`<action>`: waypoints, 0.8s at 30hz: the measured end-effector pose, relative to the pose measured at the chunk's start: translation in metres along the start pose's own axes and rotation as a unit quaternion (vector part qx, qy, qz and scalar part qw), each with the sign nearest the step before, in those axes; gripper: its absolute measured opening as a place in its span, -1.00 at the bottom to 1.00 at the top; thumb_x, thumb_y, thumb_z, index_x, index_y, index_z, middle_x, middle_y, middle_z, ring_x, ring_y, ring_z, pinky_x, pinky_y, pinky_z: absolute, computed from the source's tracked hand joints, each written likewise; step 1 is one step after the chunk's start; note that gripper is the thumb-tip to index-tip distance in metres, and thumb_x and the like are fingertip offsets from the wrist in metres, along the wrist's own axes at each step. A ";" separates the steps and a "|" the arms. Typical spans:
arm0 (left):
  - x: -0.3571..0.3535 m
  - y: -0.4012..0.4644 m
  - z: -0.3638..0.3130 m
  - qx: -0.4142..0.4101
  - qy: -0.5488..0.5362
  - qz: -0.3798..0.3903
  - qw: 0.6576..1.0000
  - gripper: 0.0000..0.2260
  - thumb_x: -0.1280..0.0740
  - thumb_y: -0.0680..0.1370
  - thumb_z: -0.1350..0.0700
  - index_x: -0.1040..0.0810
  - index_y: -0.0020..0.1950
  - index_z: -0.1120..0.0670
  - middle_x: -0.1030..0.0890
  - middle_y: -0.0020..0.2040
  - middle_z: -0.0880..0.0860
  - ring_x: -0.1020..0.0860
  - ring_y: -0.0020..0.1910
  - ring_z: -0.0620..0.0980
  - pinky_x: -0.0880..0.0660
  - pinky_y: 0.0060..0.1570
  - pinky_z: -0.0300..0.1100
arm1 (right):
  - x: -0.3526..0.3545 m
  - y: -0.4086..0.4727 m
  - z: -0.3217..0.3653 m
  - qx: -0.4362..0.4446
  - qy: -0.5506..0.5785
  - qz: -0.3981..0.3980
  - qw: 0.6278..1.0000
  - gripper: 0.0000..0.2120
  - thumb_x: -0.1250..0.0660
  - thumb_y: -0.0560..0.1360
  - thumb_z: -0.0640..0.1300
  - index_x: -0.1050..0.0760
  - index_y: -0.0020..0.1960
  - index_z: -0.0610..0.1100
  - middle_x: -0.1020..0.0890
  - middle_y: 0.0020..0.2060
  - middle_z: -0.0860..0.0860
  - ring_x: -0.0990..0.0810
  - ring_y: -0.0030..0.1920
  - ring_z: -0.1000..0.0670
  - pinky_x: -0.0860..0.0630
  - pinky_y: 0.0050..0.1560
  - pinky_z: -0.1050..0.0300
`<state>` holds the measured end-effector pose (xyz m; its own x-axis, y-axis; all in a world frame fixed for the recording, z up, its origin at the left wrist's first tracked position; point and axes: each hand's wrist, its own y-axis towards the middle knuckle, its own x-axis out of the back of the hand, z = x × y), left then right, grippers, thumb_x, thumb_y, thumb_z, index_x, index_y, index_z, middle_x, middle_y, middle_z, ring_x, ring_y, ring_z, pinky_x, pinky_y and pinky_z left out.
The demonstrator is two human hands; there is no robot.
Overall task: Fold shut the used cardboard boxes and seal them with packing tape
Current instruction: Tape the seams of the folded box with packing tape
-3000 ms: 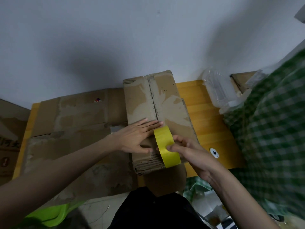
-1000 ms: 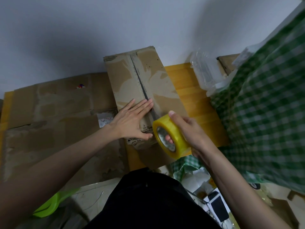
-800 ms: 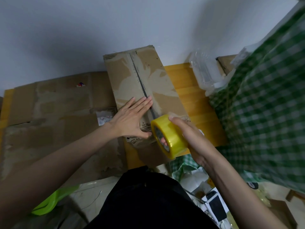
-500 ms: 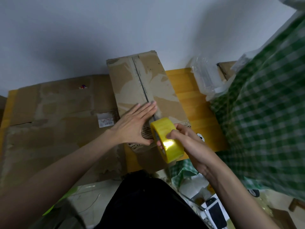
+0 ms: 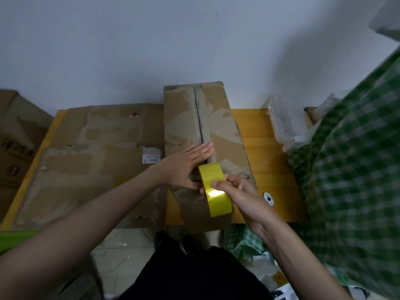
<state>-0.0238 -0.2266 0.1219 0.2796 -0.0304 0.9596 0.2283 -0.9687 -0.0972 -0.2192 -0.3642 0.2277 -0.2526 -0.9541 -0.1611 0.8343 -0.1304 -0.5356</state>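
- The right hand (image 5: 244, 198) grips a yellow packing tape roll (image 5: 214, 189), thumb on its rim, at the near end of the cardboard box (image 5: 218, 131).
- The left hand (image 5: 184, 165) lies flat, fingers straight, on the box's closed flaps beside the centre seam.
- The box stands on the wooden desk (image 5: 262, 148).
- Flattened cardboard (image 5: 97, 152) beside it carries a white label (image 5: 150, 158), print unreadable.

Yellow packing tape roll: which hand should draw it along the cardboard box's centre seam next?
Right. The right hand already grips the yellow packing tape roll at the seam's near end; the left hand lies flat, holding the brown cardboard box flaps.
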 end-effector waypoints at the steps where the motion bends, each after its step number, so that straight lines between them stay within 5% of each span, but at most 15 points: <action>1: -0.001 0.000 0.000 -0.003 0.010 0.003 1.000 0.09 0.07 0.37 -0.63 0.16 0.64 0.10 0.17 0.65 0.05 0.22 0.62 -0.07 0.16 0.59 -0.06 | 0.001 0.000 -0.001 0.001 0.001 -0.002 1.000 -0.77 -0.33 0.60 -0.18 -0.61 0.18 -0.28 -0.73 0.00 -0.19 -0.66 0.15 -0.24 -0.55 0.11 -0.03; 9: -0.004 0.003 0.003 0.006 0.066 0.049 0.997 -0.03 0.08 0.45 -0.52 0.24 0.63 0.07 0.23 0.64 0.05 0.23 0.61 -0.06 0.10 0.59 0.00 | -0.003 0.003 -0.007 0.010 0.050 -0.017 0.999 -0.68 -0.33 0.62 -0.12 -0.54 0.23 -0.35 -0.73 -0.02 -0.24 -0.71 -0.07 -0.09 -0.62 -0.03 0.03; 13: 0.001 0.003 0.009 -0.001 0.057 0.026 0.998 -0.09 0.02 0.51 -0.47 0.25 0.64 0.06 0.24 0.64 0.03 0.25 0.61 -0.07 0.11 0.60 -0.02 | -0.001 0.001 -0.005 -0.008 0.051 -0.015 0.999 -0.73 -0.35 0.59 -0.22 -0.53 0.25 -0.29 -0.73 -0.02 -0.21 -0.69 -0.04 -0.09 -0.58 0.10 -0.08; 24: -0.006 0.019 0.003 -0.011 0.055 0.010 0.998 -0.23 0.03 0.55 -0.34 0.19 0.63 0.01 0.18 0.64 -0.02 0.21 0.61 -0.05 0.22 0.57 -0.12 | 0.005 -0.002 -0.003 0.002 0.011 -0.018 1.000 -0.79 -0.33 0.60 -0.22 -0.55 0.22 -0.24 -0.74 -0.01 -0.15 -0.71 0.04 -0.06 -0.57 0.04 0.00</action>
<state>-0.0180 -0.2436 0.1138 0.1789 -0.0758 0.9809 0.2023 -0.9729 -0.1121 -0.2238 -0.3677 0.2257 -0.2926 -0.9427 -0.1606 0.8266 -0.1649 -0.5380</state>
